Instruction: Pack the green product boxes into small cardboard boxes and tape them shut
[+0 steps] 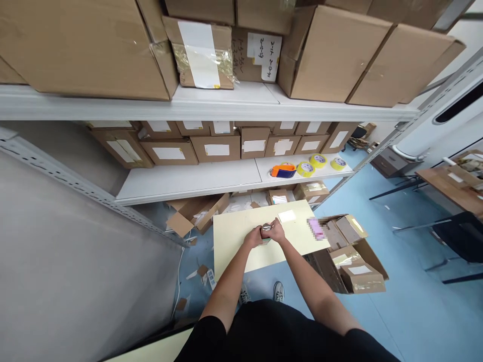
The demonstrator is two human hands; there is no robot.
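Over the pale yellow tabletop, my two hands close around one small round object with a silvery top. Its sides look dark reddish-brown, but my fingers cover most of them, so its exact kind cannot be made out. My left hand grips it from the left. From the right, my right hand holds it with fingers at its upper rim. A white slip of paper lies just beyond my right hand. Farther right on the tabletop is a pink, pixelated item.
Shelving full of cardboard boxes rises ahead. On its middle shelf are an orange and blue tape dispenser and several yellow tape rolls. Open cartons stand to the right; another open box sits behind left. Scraps litter the floor.
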